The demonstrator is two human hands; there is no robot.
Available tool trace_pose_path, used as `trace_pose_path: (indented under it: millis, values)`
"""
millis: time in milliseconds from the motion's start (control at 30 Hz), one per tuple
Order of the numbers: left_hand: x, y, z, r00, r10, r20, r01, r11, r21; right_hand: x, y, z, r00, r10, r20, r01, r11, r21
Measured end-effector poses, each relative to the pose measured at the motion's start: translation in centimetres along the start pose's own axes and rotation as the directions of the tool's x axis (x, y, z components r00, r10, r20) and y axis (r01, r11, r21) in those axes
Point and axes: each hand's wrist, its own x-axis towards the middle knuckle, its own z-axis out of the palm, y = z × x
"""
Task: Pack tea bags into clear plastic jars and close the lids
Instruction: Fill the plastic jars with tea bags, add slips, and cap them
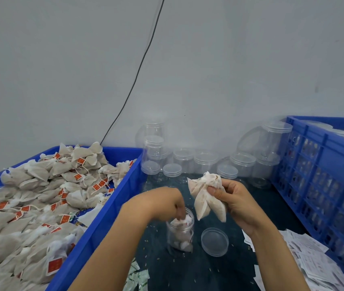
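While the open jar (180, 232) stands half-filled beside its lid (214, 241), the left hand (162, 201) pushes a bag in with curled fingertips; pressing sideways could tip it, and the right hand's (233, 198) bunched tea bags (206, 196) might slip.

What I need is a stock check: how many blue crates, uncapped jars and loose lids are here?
Blue crates: 2
Uncapped jars: 1
Loose lids: 1
Total: 4
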Motion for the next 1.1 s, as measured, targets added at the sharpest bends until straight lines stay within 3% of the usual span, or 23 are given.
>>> trace_pose_path:
  millis: [67, 133, 233, 367, 533, 633, 733, 933, 1100]
  values:
    - [-0.9, -1.5, 0.2, 0.966, -0.08, -0.247, 0.04, 0.986, -0.162, 0.0, 0.2, 0.2, 0.999, 0.016, 0.04, -0.016, 1.0, 0.0]
    - [-1.2, -2.1, 1.2, 0.9, -0.133, -0.416, -0.016, 0.942, -0.335, 0.0, 0.4, 0.5, 0.994, 0.043, 0.098, -0.042, 0.999, -0.013]
    - [-1.0, -1.5, 2.9, 0.894, -0.094, -0.439, -0.182, 0.818, -0.546, 0.0, 0.7, 1.3, 0.978, 0.09, 0.187, -0.078, 0.994, -0.072]
    - [-0.3, -1.4, 4.4, 0.849, -0.173, -0.5, -0.158, 0.819, -0.551, 0.0, 1.0, 1.8, 0.965, 0.132, 0.225, -0.103, 0.985, -0.135]
    - [-0.4, -1.2, 4.8, 0.812, -0.159, -0.561, -0.012, 0.958, -0.288, 0.1, 1.0, 1.0, 0.977, 0.145, 0.157, -0.115, 0.976, -0.185]
    - [0.0, -1.0, 4.8, 0.807, -0.136, -0.575, 0.046, 0.985, -0.168, 0.2, 1.0, 0.6, 0.982, 0.148, 0.119, -0.117, 0.964, -0.238]
    - [0.3, -1.1, 4.8, 0.831, -0.138, -0.539, 0.086, 0.989, -0.12, 0.2, 0.8, 0.2, 0.993, 0.113, 0.04, -0.101, 0.968, -0.228]
    - [1.0, -0.8, 3.9, 0.906, -0.117, -0.408, 0.112, 0.993, -0.037, 0.7, 0.5, -0.4, 0.965, -0.038, -0.258, 0.032, 0.999, -0.027]
    - [2.3, 0.8, 3.0, 0.961, -0.07, -0.269, 0.134, 0.964, 0.228, 0.6, 0.6, -0.9, 0.934, -0.049, -0.353, 0.045, 0.999, -0.02]
